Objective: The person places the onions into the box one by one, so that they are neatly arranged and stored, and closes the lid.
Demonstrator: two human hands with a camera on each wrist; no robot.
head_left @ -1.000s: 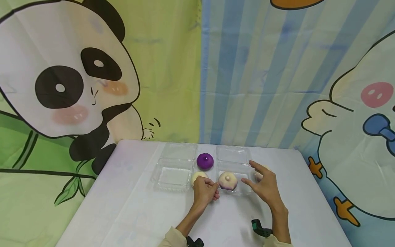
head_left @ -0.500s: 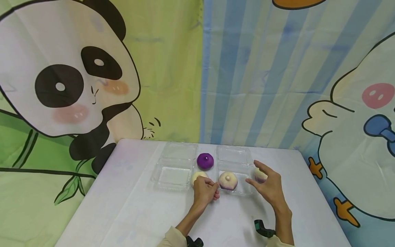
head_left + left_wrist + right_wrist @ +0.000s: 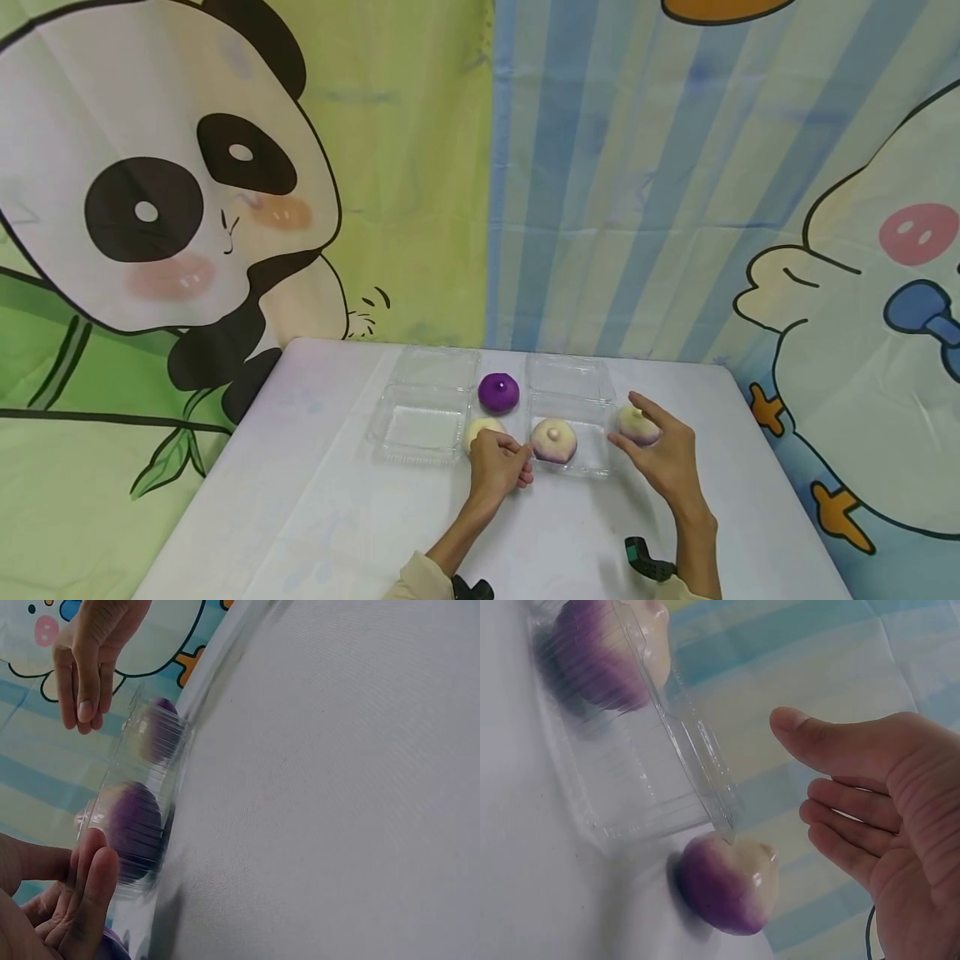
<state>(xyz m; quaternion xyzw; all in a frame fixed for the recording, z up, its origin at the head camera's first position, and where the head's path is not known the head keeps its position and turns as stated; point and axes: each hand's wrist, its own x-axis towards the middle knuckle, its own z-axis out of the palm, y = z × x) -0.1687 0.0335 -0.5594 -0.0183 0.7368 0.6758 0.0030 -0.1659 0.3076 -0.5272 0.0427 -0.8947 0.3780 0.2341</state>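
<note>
My left hand (image 3: 498, 468) pinches the near left rim of the right-hand clear plastic clamshell box (image 3: 592, 454), whose lid lies open at the back. Inside that box, on its left side, sits a round cream-and-purple onion-shaped piece (image 3: 553, 440) with a small nub on top. A similar cream-and-purple piece (image 3: 727, 885) lies on the table just outside the box's right side. Over and beside it, my right hand (image 3: 663, 450) hovers with thumb and fingers spread, apart from the piece and holding nothing. My left hand partly hides a pale round piece (image 3: 480, 432).
A second clear clamshell box (image 3: 427, 421) with its lid open lies to the left on the white table (image 3: 322, 500). Between the lids stands a deep purple round piece (image 3: 498, 392). Printed curtains (image 3: 420, 167) hang behind the table's far edge.
My right hand has moved a little to the right, away from the box, uncovering more of the outer cream-and-purple piece. The left hand stays in the same place.
</note>
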